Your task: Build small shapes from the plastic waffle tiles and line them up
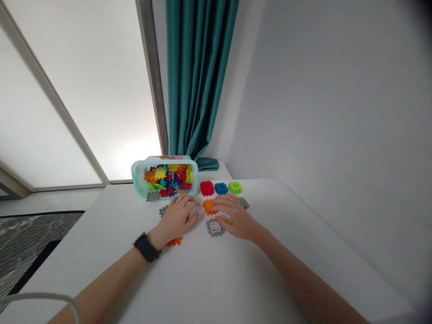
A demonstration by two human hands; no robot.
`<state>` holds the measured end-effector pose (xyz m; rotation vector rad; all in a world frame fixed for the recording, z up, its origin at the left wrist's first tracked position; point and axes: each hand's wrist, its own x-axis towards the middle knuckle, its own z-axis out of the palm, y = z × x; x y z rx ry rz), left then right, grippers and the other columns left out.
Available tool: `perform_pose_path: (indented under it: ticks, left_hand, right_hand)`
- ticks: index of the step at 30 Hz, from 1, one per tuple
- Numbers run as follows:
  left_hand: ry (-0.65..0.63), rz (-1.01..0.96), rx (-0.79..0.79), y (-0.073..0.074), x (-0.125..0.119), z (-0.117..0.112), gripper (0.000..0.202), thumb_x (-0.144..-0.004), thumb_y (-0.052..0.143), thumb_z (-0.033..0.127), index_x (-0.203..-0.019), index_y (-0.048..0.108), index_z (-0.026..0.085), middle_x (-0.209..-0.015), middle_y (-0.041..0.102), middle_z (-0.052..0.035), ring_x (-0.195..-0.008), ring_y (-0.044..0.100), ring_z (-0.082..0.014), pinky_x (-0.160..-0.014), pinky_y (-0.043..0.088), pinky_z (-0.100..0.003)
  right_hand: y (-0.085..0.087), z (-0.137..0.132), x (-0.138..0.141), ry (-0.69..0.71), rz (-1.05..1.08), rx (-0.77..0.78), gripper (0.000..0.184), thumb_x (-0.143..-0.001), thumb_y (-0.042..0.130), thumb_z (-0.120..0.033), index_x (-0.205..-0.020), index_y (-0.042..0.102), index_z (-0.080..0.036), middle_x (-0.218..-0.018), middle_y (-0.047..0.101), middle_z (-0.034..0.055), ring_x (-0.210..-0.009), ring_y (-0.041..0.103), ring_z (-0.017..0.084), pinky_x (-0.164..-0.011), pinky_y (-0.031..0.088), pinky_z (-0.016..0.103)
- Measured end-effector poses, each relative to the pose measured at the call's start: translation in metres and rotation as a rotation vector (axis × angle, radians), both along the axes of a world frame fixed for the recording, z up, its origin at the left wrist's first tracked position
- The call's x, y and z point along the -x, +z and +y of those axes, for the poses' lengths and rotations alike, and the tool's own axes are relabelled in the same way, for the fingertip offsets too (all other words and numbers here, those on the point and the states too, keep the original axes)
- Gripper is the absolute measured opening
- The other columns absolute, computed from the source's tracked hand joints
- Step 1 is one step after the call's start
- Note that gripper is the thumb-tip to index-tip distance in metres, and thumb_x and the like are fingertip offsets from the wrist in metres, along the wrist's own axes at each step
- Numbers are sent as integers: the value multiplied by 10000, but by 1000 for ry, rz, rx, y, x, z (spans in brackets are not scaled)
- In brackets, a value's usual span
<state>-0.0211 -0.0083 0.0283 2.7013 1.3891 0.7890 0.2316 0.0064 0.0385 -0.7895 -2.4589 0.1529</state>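
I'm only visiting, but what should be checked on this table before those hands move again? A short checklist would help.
1. Left hand holding nothing: cannot tell; something red shows near its fingers.
2. Right hand clear of the orange toothed plastic piece: not ok; its fingers partly cover it.
3. Grey toothed plastic piece with a white window pattern in sight: ok, mostly visible beside the right thumb.
4. Red block, blue block and lime-green block in a row: ok.
5. Pale turquoise plastic tub upright: ok, open and holding many colourful pieces.
6. Orange piece by the left wrist fully visible: not ok, partly hidden.
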Motion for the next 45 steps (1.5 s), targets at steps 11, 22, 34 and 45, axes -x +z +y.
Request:
perform_pose_path:
  ticks: [11, 22, 34, 45]
  left_hand:
    - [63, -18, 32, -9, 88, -22, 225, -952, 525, 245, -1129, 662, 223, -1158, 681, -84, -1084, 633, -247, -951, 503, -418]
    - [58, -31, 63, -27, 119, -45, 386, -991, 494, 301, -1363, 570, 230, -1429, 572, -121, -1299, 539, -266, -1072, 466, -475]
    - [-100, -41, 254, -10, 130, -68, 624, -678, 873, 439, -1189, 586, 227, -1335, 546, -131, -1276, 510, -319, -1072, 443, -484]
    - [-23, -38, 180, -19, 126, -65, 464, -649, 871, 277, -995, 568, 212, -1275, 544, -120, -1196, 552, -308, -1007, 499, -472]
  right_hand:
    - [-10, -6, 56, 51, 17, -4, 241, -927, 534, -180, -1107, 678, -252, -1140, 721, 86, -1188, 590, 276, -1081, 384, 521]
    - [-24, -40, 118, 69, -137, 97, 344, -909, 602, -202, -1252, 614, -233, -1317, 632, 112, -1229, 554, 286, -1052, 444, 476]
    - [-47, -52, 141, -26, -107, 154, 407, -923, 504, -99, -1295, 579, -248, -1368, 595, 101, -1308, 491, 272, -1098, 414, 499]
    - [-50, -60, 137, 5, 25, 164, 433, -923, 450, -46, -1266, 597, -265, -1354, 603, 93, -1300, 505, 258, -1122, 384, 519]
